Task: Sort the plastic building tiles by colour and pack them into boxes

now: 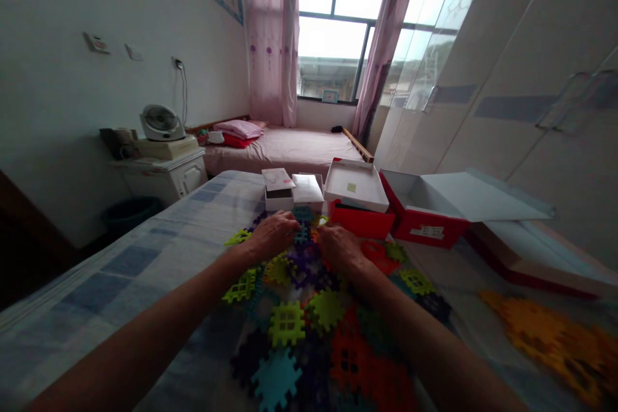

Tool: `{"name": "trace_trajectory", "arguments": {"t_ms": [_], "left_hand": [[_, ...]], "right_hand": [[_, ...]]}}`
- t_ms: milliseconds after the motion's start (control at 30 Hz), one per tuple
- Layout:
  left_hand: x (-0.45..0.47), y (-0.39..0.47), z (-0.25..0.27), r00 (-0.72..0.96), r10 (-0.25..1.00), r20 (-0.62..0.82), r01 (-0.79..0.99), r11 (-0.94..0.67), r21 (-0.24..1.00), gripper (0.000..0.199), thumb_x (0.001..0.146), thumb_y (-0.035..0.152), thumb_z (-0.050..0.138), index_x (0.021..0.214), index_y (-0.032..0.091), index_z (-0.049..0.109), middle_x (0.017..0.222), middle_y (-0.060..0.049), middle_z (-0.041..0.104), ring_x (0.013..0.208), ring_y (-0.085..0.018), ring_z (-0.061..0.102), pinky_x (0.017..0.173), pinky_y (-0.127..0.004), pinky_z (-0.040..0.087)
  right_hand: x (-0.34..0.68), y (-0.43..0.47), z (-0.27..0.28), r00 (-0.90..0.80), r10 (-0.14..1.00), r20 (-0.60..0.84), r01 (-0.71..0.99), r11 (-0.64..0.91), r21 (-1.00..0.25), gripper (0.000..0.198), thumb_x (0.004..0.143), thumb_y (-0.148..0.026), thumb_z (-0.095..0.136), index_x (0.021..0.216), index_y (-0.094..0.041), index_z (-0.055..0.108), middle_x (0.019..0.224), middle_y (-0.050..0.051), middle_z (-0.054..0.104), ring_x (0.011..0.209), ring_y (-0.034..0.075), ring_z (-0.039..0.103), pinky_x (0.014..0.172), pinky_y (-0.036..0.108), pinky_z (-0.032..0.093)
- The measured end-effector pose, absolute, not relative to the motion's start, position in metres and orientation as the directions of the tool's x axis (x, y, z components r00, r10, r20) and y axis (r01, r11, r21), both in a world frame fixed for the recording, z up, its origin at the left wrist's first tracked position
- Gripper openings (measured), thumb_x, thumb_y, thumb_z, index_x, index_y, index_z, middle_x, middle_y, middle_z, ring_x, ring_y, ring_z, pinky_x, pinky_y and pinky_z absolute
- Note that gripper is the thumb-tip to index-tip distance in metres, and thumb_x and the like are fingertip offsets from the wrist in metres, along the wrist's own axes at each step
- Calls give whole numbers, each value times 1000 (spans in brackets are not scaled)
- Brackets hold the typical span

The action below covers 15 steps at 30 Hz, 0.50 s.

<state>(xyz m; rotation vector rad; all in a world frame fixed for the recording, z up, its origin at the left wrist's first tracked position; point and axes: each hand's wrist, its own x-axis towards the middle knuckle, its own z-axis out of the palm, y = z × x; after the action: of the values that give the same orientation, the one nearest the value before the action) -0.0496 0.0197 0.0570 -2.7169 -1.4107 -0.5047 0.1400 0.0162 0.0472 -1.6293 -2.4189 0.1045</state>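
Interlocking plastic tiles with notched edges lie in a spread pile on the bed. My left hand [276, 233] is over the far part of the pile, fingers curled, its tips at a blue window tile [302, 232]. Opposite it, my right hand [338, 247] has its fingers drawn together beside a small yellow piece [322, 221]. Blur and the hands themselves hide what either one grips. Closer to me lie a lime window tile [286, 323], a light blue tile [276, 378] and a red-orange window tile [346, 360].
Behind the pile stand a small white box [279, 199], a red box with a white lid [356, 185] and a larger open red box [425, 225]. Orange tiles [545, 328] lie at the right. A fan [161, 121] sits on a white cabinet [164, 177] at the left.
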Motion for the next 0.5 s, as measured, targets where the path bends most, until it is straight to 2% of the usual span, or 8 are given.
{"name": "trace_trajectory", "arguments": {"t_ms": [133,233,367,500], "left_hand": [[-85,-10,64,510,834,211,812,-548,201,18,80,17,51,79,18,69,85,-6,61,82,-18,56,77,-30,44],[-102,-34,61,557,820,129,773,-569,280,16,78,21,56,86,21,70,91,-5,61,83,-15,56,78,-26,43],[-97,-50,49,559,817,138,791,-576,204,20,73,29,64,92,23,69,95,-5,60,91,-19,53,84,-31,42],[-82,-52,41,493,849,187,839,-522,155,23,70,22,63,93,22,68,100,-7,59,96,-22,51,86,-35,41]], "right_hand": [[126,31,39,-308,945,111,930,323,-172,28,87,-29,43,92,-14,67,104,17,63,92,24,60,69,28,44],[124,35,36,-290,953,92,935,302,-185,28,87,-25,41,93,-15,67,102,17,63,88,23,61,66,28,44],[126,37,40,-313,948,52,924,317,-215,24,83,-22,44,89,-17,67,89,12,66,74,18,60,60,24,40],[133,37,44,-355,935,2,901,343,-265,17,76,-19,50,72,-15,65,66,4,63,57,11,53,52,21,34]]}}
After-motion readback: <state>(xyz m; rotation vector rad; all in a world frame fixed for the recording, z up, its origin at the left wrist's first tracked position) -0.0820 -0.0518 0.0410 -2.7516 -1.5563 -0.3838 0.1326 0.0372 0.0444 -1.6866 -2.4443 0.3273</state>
